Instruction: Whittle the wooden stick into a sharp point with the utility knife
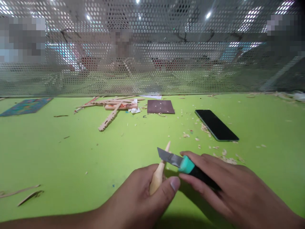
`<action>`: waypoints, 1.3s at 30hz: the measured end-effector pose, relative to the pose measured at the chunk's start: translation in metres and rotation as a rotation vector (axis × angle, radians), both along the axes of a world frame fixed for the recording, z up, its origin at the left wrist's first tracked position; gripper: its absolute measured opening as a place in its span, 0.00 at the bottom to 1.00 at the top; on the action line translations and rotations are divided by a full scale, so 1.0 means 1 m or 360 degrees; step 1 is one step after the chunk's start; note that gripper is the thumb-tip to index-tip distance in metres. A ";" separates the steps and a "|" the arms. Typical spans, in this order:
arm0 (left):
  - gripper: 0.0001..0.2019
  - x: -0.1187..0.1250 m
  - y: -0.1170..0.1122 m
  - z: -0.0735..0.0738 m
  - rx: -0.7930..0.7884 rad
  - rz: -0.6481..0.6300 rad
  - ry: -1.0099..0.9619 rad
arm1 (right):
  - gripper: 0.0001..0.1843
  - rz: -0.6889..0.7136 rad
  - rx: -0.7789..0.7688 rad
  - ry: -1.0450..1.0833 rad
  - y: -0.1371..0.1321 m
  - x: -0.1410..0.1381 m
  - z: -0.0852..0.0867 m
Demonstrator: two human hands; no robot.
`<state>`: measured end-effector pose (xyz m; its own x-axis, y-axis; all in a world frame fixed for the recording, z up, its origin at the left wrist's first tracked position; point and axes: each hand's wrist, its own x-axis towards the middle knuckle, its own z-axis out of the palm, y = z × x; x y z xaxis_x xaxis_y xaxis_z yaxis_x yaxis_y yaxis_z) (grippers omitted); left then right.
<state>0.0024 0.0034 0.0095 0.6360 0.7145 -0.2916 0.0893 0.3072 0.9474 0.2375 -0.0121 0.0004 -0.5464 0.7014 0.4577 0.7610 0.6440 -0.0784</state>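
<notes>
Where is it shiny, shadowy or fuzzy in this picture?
In the head view, bright white spots glare near the top of the holey screen; in that same view, a soft shadow falls on the green table below the knife, and whatever lies behind the screen looks fuzzy.

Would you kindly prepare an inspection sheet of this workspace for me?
Surface: green tabletop, flecked with debris.
Job's things: pale wooden piece, tapered to a point; utility knife, blade out and crossing the tapered part, contact unclear.
Clutter: wood shavings, mostly on the right; phone, screen dark; notched wooden stick by a pile of sticks; brown rectangle; patterned sheet at far left.
Grips: left hand closed around the wooden piece; right hand closed on the knife's handle.
Cables: nothing seen on the tabletop; dark lines beyond the screen are unclear.
Surroundings: perforated screen behind the tabletop, bright lights showing through.
</notes>
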 end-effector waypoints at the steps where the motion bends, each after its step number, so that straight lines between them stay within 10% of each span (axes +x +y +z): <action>1: 0.20 -0.001 0.000 0.000 0.0000 -0.0008 0.0031 | 0.20 -0.0004 -0.0029 0.0019 0.001 0.001 0.001; 16: 0.21 -0.002 -0.003 -0.005 -0.0194 0.0049 -0.0080 | 0.19 0.0004 -0.0332 0.0175 0.012 0.010 0.000; 26: 0.23 -0.006 0.000 -0.013 -0.0224 -0.0023 -0.0121 | 0.23 0.0217 -0.1077 0.0205 0.004 -0.002 0.010; 39: 0.18 0.000 -0.004 -0.010 -0.0130 0.0042 -0.0112 | 0.25 0.0130 -0.0228 0.0047 0.000 -0.001 -0.002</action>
